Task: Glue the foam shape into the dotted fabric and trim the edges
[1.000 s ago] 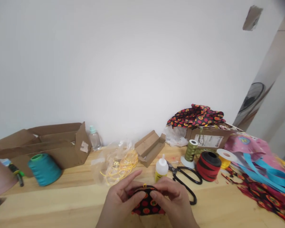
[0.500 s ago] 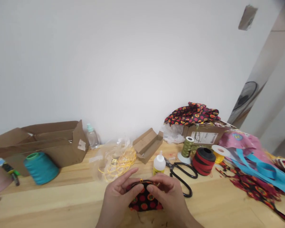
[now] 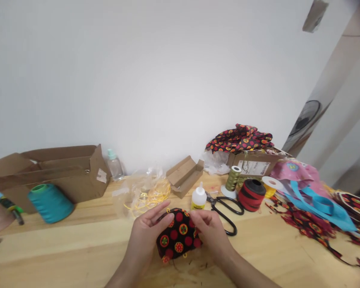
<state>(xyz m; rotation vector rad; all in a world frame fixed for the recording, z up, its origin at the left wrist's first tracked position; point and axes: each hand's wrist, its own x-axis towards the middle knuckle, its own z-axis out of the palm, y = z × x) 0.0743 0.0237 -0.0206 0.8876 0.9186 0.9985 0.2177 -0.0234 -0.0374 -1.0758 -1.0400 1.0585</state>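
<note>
Now the left hand, left of the white bottle, pinches the upper left of the patterned cloth. That cloth, front-left of the bottle, has turned to show more printed side, seemingly exposing its edges better. The right hand, in front of the bottle, has shifted to pinch its right edge.

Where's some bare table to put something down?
There's bare table left of the left hand, in front of the teal cone. Another patch lies right of the right hand, between the scissors and the patterned scraps. It's crowded behind the hands, around the white bottle and striped spool, and far right, around the blue ribbon.
</note>
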